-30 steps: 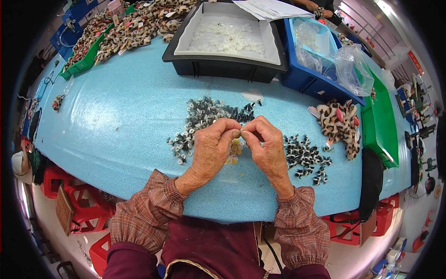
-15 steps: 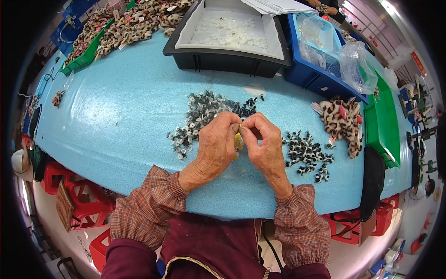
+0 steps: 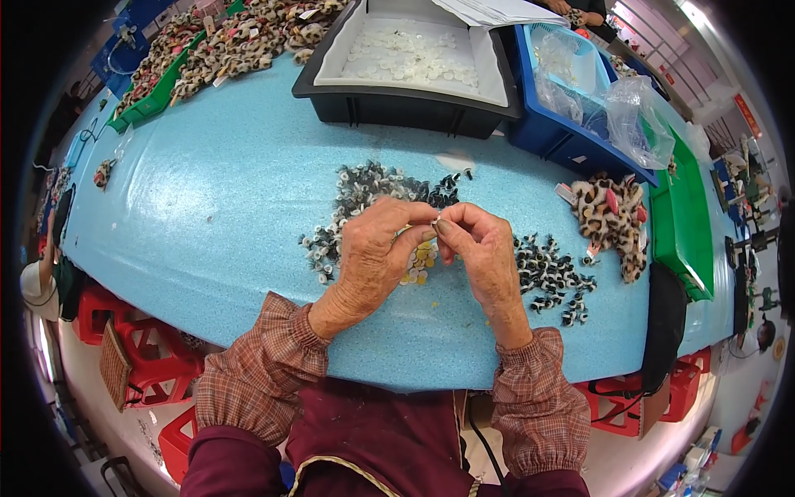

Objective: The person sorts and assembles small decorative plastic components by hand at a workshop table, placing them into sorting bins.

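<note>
My left hand (image 3: 374, 253) and my right hand (image 3: 490, 261) meet fingertip to fingertip above the middle of the table. A tiny whitish piece (image 3: 437, 220) shows between the pinched thumbs and forefingers; most of it is hidden. Under the hands lie small yellow and white discs (image 3: 420, 269). Beyond my left hand spreads a heap of small black-and-white stemmed parts with pale discs (image 3: 364, 186), with darker parts (image 3: 445, 192) at its right edge. A second group of black-and-white parts (image 3: 551, 273) lies to the right of my right hand.
A black tray (image 3: 397, 103) with a white liner holds translucent discs. Beside it stands a blue bin (image 3: 571, 153) with plastic bags. Spotted plush pieces (image 3: 611, 215) lie near a green tray (image 3: 683, 224) at right; more plush (image 3: 240, 54) is piled far left. Red stools (image 3: 161, 356) stand below.
The joined fingertips have moved slightly right, and my right hand has turned a little. More of the yellow and white discs beneath now shows.
</note>
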### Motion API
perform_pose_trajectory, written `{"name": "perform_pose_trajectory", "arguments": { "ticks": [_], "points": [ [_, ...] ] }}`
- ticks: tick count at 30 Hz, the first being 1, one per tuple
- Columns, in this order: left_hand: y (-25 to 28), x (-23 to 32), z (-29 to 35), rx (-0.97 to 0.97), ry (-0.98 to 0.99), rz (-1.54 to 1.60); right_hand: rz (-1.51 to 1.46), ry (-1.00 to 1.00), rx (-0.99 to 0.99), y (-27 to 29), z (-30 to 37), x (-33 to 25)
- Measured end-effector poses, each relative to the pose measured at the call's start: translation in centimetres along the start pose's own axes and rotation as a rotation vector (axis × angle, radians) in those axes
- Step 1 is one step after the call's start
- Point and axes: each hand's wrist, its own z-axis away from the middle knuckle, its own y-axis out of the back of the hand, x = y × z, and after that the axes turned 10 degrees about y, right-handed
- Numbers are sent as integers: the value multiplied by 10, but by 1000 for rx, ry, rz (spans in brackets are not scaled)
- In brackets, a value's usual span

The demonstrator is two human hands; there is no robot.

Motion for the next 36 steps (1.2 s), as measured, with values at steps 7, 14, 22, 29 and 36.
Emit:
{"name": "perform_pose_trajectory", "arguments": {
  "ticks": [7, 14, 22, 29, 36],
  "points": [
    [4, 3, -1, -154, 359, 233, -227, -15, -56, 4, -2, 7],
    [3, -3, -1, -124, 538, 453, -591, -110, -97, 8, -4, 13],
    [2, -2, 1, -149, 611, 581, -533, -20, -79, 8, -4, 13],
    [4, -4, 0, -212, 662, 627, -409, 25, -40, 11, -5, 19],
    [4, -14, -1, -335, 725, 877, -355, 92, -63, 10, -6, 12]
  ]
}}
